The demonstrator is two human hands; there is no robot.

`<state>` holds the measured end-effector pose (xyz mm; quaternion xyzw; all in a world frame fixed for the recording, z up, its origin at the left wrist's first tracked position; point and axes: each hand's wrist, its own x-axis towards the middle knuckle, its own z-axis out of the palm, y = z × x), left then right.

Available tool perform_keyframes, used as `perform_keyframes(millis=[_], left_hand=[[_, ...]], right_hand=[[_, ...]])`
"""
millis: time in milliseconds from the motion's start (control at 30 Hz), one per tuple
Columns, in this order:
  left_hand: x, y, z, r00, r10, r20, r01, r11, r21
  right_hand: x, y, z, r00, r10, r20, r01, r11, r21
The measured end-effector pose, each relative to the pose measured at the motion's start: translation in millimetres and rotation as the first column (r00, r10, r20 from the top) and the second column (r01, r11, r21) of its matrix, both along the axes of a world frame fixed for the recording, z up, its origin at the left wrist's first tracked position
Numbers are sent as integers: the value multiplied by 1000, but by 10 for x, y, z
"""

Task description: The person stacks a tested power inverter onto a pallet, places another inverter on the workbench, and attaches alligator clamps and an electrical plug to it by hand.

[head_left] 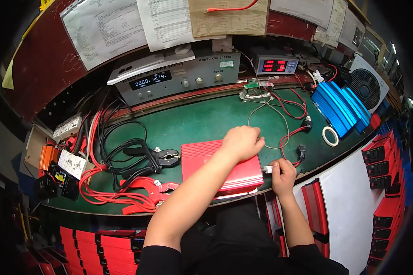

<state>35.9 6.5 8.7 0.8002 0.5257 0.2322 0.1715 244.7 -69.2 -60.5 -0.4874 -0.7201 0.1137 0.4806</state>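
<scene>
A red ribbed metal case (199,158) lies on the green bench top near its front edge. My left hand (243,143) rests on the far right part of the case, its fingers curled at the top right edge; whether they grip anything there is hidden. My right hand (283,174) is closed on a small white connector (267,169) at the right side of the case. Left of the case lie a black clamp (163,158) and a red clamp (153,189), both on thick cables.
Behind stand a power supply (179,73) and a meter with red digits (276,65). Blue cases (337,106), a fan (369,85), a white ring (330,136) and red and black leads (302,153) are at the right. Stacked red units (101,250) lie below.
</scene>
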Motion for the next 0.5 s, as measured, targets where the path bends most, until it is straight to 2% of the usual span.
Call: perform_keyframes(millis=[500], left_hand=[[-18, -7, 2, 1000, -26, -7, 26, 999, 28]], right_hand=[[-5, 2, 34, 1000, 10, 1, -10, 1000, 3]])
